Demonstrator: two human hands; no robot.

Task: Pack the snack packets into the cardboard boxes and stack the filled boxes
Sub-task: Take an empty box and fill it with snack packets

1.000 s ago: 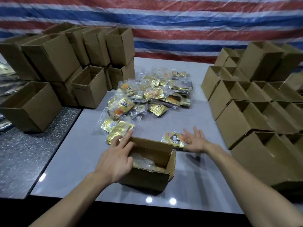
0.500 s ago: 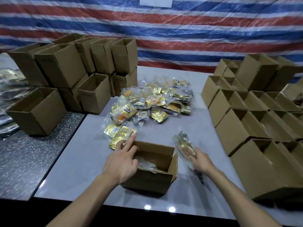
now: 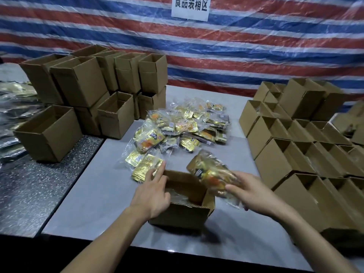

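Grey tabletop [image 3: 94, 194]. Left hand [image 3: 151, 196] on left rim of open box [image 3: 185, 215], fingers straight, pressing, not gripping. Snack packet [image 3: 212, 176] tilted above right rim, pinched by right hand [image 3: 254, 194]. Risk: slick film slipping from pinch, or snagging rim, landing outside.

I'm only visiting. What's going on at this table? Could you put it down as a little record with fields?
Setting: grey table in front of a striped tarp with a paper sign
Left: left hand rests on the left rim of the open box
Right: right hand holds a snack packet over the box's right edge
Inside box: something clear-wrapped, hard to make out
Supply: packet pile beyond the box
Left side: stacked boxes
Right side: rows of boxes
Stage: packet not yet in the box
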